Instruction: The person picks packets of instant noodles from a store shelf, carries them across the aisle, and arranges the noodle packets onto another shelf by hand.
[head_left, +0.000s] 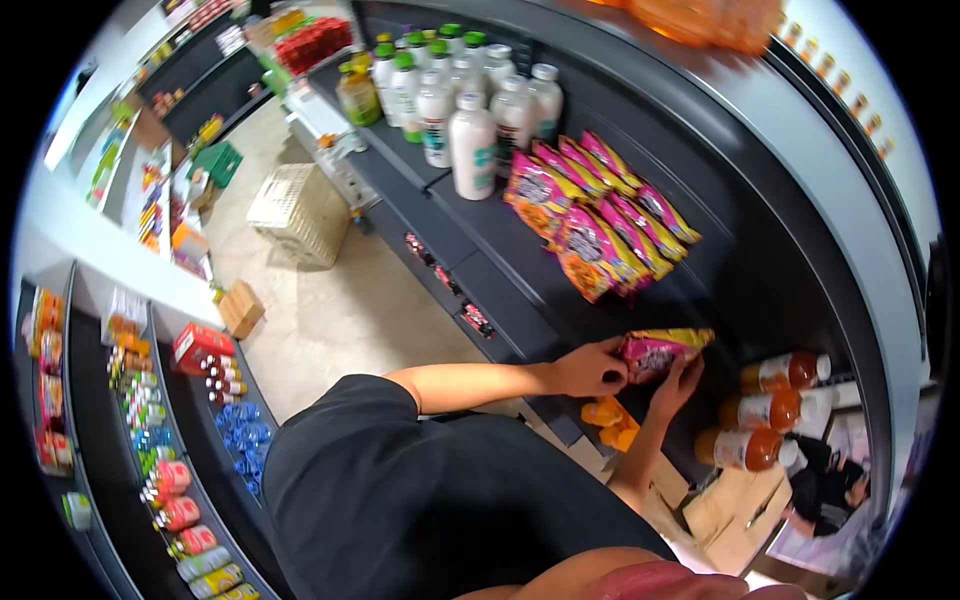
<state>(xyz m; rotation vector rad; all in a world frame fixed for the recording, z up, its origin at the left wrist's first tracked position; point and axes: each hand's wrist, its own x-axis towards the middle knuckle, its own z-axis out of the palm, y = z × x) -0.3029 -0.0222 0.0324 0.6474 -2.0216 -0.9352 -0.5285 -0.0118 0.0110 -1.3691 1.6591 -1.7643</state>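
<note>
A pink and yellow snack packet (655,352) is held between my two hands above the dark shelf (540,270). My left hand (592,370) grips its left end, fingers curled. At the packet's lower right edge, my right hand (677,388) holds it with bent fingers. Just beyond, similar pink packets (600,225) lie in two overlapping rows on the shelf. White bottles (473,150), some with green caps, stand beside them. Small orange items (608,420) sit close below my hands.
Several bottles of orange-red drink (765,410) lie towards the right. An open cardboard box (735,510) is at lower right. Further off stand a woven basket (298,215) and a small brown box (240,308) on the floor. Stocked shelves (180,440) line the left.
</note>
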